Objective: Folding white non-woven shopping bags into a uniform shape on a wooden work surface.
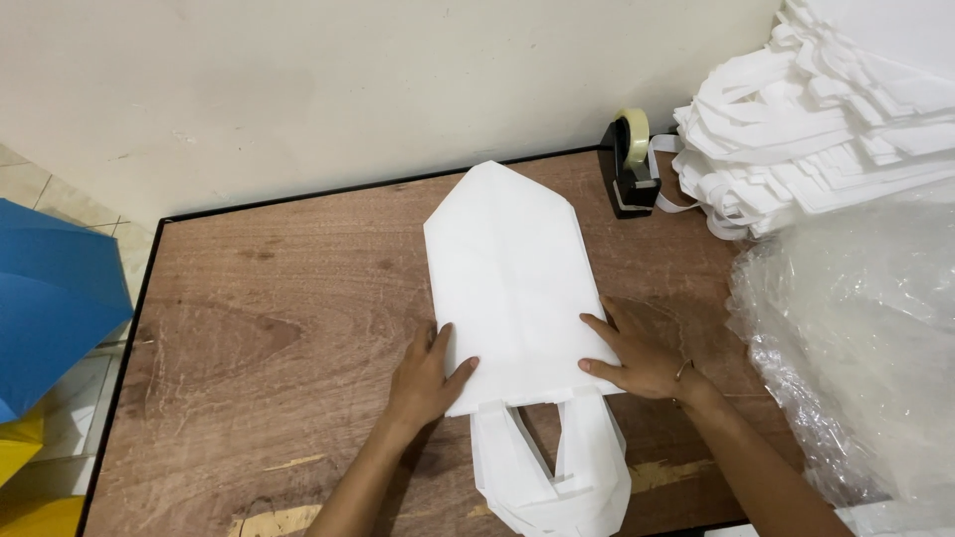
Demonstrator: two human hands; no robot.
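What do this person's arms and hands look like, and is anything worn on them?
Both forearms are bare, with no sleeves in view and no gloves. The left hand shows no rings or watch. The right hand has a thin bracelet at the wrist.

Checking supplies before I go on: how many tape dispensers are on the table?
1. The tape dispenser stands at the table's far edge by the wall, left of the stack of white bags. Others may be hidden behind that stack.
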